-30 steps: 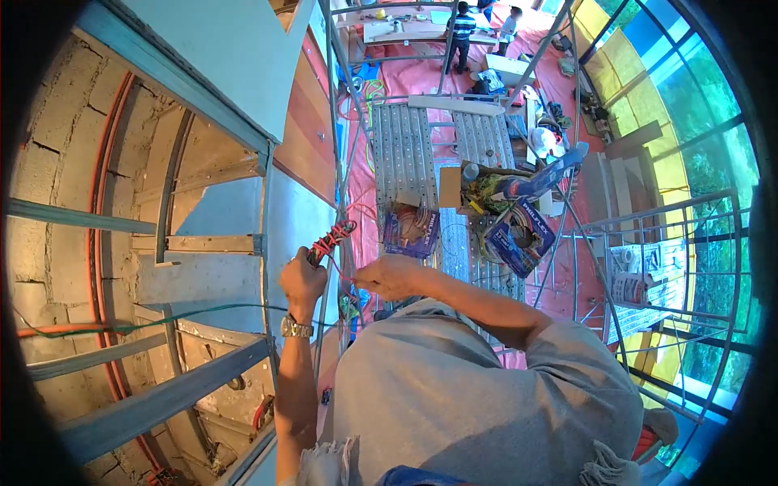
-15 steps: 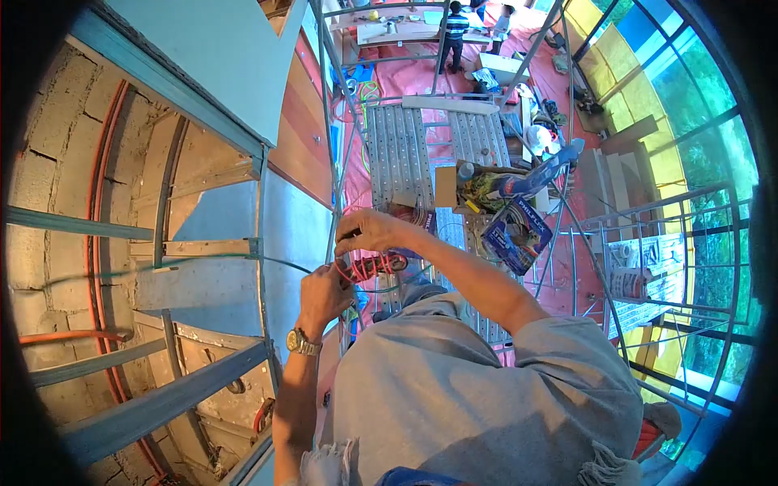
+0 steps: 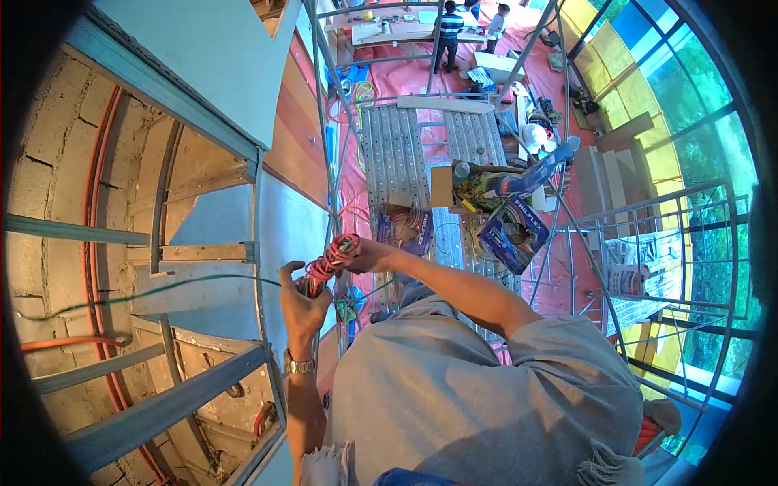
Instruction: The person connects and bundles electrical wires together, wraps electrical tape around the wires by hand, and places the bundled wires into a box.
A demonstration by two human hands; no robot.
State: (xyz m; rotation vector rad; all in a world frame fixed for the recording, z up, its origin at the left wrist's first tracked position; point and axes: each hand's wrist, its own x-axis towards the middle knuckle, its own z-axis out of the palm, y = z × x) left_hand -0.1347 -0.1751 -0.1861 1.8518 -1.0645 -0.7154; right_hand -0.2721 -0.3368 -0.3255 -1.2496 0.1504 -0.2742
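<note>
A bundle of red and green electrical wire (image 3: 332, 257) is between my two hands, tilted from lower left to upper right. My right hand (image 3: 373, 256) grips its upper right side. My left hand (image 3: 303, 308), with a metal watch (image 3: 298, 364) on the wrist, is curled around the lower end, which is partly hidden by the fingers. A green wire (image 3: 178, 282) stretches from the block wall on the left toward my left hand.
Metal framing (image 3: 170, 405) and orange conduits (image 3: 91, 243) are on my left. Below stand perforated scaffold planks (image 3: 395, 150), wire boxes (image 3: 513, 236) and an open carton (image 3: 442, 187). Scaffold tubes rise around me. Farther off, people (image 3: 448, 36) are by a worktable.
The wire bundle has swung from nearly level to a steep tilt, farther left. My right hand has lowered onto it, and my left hand has turned and opened out around its lower end.
</note>
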